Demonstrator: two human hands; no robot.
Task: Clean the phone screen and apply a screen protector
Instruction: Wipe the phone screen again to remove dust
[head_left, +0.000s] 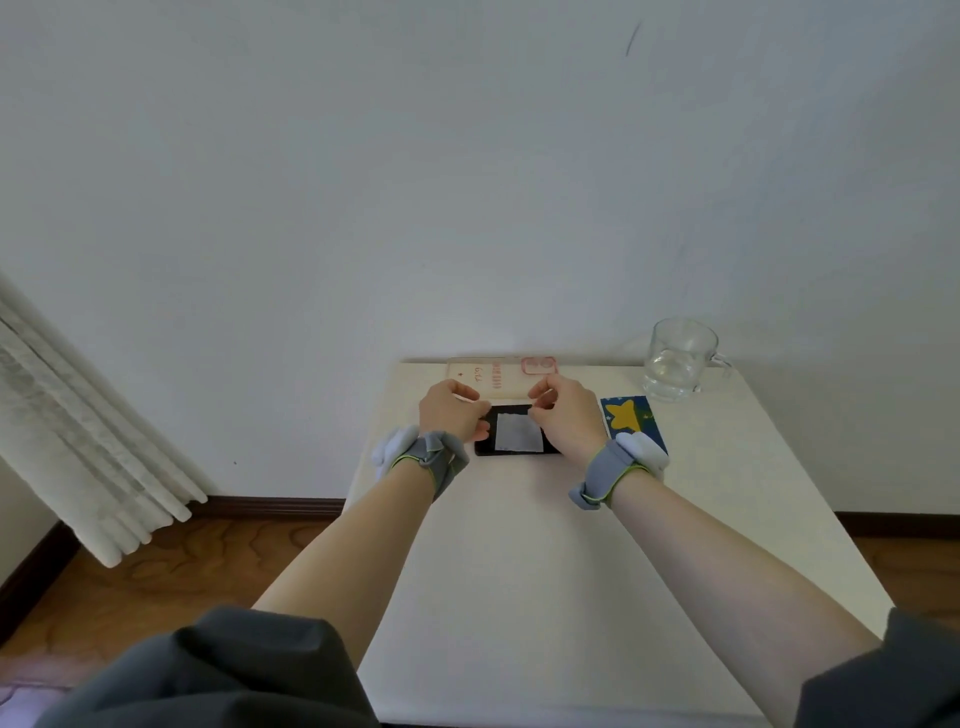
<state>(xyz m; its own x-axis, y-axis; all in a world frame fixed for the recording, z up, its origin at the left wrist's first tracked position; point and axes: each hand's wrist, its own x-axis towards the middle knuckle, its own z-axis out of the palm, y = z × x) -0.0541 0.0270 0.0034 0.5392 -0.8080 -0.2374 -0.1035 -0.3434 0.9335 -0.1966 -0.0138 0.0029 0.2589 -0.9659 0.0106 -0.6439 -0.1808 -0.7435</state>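
Both hands, left hand (451, 410) and right hand (563, 413), had fingers curled in pinches over the phone (517, 451) lying below them on the table (519, 545), a wipe (518, 433) on its screen; what they gripped was unclear; cleaning apparently underway, wiping next.

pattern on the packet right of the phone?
Yellow star on dark blue packet, beside the phone; head view.
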